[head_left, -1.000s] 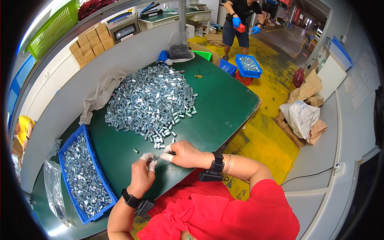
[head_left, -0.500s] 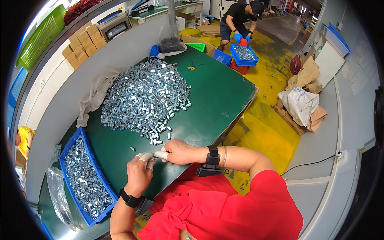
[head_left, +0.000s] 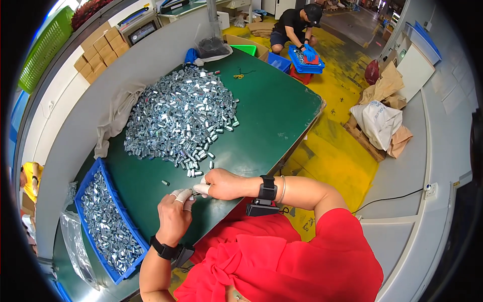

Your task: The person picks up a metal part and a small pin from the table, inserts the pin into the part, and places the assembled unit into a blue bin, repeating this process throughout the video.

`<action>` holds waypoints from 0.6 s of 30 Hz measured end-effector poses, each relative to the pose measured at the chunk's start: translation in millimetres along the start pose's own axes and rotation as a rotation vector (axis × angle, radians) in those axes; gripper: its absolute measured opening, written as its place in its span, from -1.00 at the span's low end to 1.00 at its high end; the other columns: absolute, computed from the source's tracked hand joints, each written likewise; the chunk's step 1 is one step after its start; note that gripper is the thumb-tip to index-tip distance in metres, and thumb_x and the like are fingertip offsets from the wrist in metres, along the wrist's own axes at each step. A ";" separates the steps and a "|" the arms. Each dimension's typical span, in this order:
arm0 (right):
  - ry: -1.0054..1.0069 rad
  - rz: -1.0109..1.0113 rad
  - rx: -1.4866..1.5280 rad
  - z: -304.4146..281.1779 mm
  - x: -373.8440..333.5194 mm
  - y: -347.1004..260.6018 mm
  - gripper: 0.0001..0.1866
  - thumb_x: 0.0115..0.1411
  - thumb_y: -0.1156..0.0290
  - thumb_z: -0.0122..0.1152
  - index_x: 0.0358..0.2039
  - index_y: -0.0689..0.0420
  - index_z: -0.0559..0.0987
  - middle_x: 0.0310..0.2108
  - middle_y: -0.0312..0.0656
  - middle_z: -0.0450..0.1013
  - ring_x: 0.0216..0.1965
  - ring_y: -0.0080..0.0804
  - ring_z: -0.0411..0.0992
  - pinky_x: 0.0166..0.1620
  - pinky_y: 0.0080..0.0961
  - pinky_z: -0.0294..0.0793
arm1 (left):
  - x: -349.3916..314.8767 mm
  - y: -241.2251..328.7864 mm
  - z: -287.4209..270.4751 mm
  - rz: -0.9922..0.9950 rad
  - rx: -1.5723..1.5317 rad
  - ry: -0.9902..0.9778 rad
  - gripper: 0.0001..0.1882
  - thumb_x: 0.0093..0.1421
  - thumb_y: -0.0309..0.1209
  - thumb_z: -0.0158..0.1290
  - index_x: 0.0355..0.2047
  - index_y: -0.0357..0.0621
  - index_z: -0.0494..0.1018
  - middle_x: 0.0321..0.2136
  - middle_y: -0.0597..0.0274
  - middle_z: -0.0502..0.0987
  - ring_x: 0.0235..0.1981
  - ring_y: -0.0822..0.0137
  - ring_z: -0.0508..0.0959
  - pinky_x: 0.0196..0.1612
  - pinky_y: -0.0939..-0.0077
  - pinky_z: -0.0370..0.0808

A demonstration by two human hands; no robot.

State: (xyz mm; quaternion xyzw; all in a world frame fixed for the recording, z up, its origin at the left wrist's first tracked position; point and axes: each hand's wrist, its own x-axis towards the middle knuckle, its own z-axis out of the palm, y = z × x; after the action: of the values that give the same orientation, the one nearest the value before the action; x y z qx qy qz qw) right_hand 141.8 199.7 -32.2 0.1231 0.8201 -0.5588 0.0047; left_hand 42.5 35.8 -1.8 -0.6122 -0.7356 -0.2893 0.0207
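My left hand (head_left: 174, 214) and my right hand (head_left: 221, 184) meet over the near edge of the green table (head_left: 261, 126). White finger covers sit on several fingertips. Both hands are closed in a pinch around a small metal piece (head_left: 194, 197), mostly hidden by the fingers. Just beyond them spreads a large heap of short silvery metal pieces (head_left: 181, 116). One loose metal piece (head_left: 165, 182) lies apart from the heap, near my left hand. To the left, a blue tray (head_left: 119, 211) holds many similar small metal pieces.
A clear plastic bag (head_left: 75, 246) lies left of the tray. Grey cloth (head_left: 118, 113) drapes over the curved partition. Yellow ties (head_left: 238, 76) rest on the far tabletop. Beyond, a co-worker in blue gloves (head_left: 310, 52) crouches at a blue crate (head_left: 308, 69). Sacks (head_left: 378, 126) stand at right.
My hands stay pinched together, with only slight finger movement. The co-worker's hands have lowered with the red object onto the blue crate. The view has shifted slightly.
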 end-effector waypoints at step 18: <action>0.096 -0.183 -0.356 2.4 -3.5 -6.7 -0.71 0.10 0.22 0.11 -0.52 0.21 0.55 -0.59 0.01 0.44 -0.56 -0.07 0.41 -0.45 -0.26 0.34 | -1.4 -0.7 1.4 -0.168 -0.016 -0.206 -0.83 0.00 -0.52 0.05 -0.34 -0.24 0.47 -0.59 -0.04 0.45 -0.56 -0.02 0.45 -0.47 0.19 0.37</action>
State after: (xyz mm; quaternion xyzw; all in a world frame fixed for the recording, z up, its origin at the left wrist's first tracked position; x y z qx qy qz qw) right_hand 143.5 194.5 -26.4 0.0718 0.9129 -0.3967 -0.0634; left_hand 42.8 35.1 -3.7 -0.5752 -0.7800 -0.2315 -0.0842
